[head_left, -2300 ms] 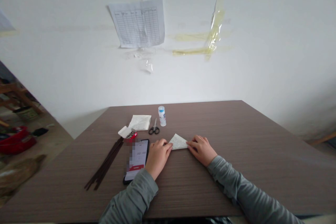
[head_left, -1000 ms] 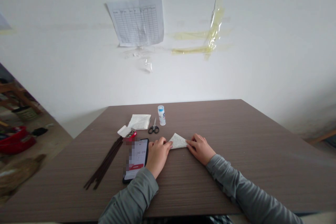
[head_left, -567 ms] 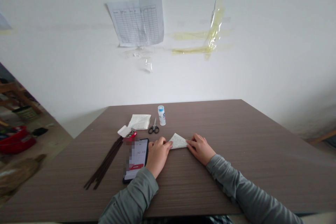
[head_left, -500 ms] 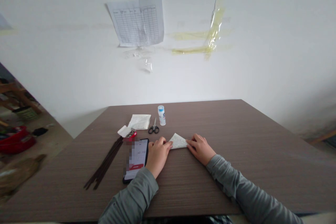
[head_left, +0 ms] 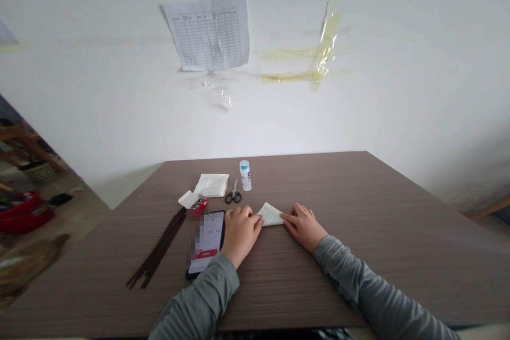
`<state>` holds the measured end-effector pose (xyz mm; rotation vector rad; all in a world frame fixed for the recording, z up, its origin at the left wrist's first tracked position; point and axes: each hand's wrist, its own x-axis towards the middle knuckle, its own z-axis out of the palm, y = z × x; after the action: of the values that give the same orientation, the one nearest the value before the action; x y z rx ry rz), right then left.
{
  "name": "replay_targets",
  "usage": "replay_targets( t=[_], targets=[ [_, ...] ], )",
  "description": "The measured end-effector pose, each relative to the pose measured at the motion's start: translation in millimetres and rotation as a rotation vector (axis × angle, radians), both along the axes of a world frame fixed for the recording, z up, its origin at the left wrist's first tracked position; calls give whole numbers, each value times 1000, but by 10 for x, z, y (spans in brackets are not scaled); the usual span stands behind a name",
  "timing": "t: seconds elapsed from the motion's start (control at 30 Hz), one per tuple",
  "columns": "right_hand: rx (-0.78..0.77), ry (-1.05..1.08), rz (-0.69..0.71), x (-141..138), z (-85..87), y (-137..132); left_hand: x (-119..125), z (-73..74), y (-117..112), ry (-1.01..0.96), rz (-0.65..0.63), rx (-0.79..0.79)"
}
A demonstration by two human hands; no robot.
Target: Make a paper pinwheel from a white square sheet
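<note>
A small printed paper folded into a triangle (head_left: 270, 214) lies on the brown table (head_left: 358, 207) between my hands. My left hand (head_left: 240, 233) rests curled at its left corner, fingertips pressing on the paper's edge. My right hand (head_left: 303, 225) lies at its right corner, fingers pinched on that tip. Both sleeves are grey.
A phone (head_left: 207, 243) with a lit screen lies left of my left hand. Dark thin sticks (head_left: 159, 248) lie further left. Behind are a small open red box (head_left: 194, 203), a stack of paper (head_left: 212, 185), scissors (head_left: 234, 194) and a glue bottle (head_left: 245, 175). A printed sheet (head_left: 209, 32) hangs on the wall.
Both hands have stayed on the folded paper; the right hand's fingers crept slightly left along its corner. Nothing else on the table moved.
</note>
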<state>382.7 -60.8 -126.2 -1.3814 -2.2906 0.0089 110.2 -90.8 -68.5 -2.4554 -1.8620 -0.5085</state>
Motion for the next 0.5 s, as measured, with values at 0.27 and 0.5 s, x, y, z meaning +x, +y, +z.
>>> replay_targets(
  t=[0.27,0.5],
  targets=[
    [-51,-18,-24,-53,111,-63,115,70,136,-54,-110,6],
    [-106,-40,-36,-67,177,-76,106,82,150,33,-151,-69]
  ],
)
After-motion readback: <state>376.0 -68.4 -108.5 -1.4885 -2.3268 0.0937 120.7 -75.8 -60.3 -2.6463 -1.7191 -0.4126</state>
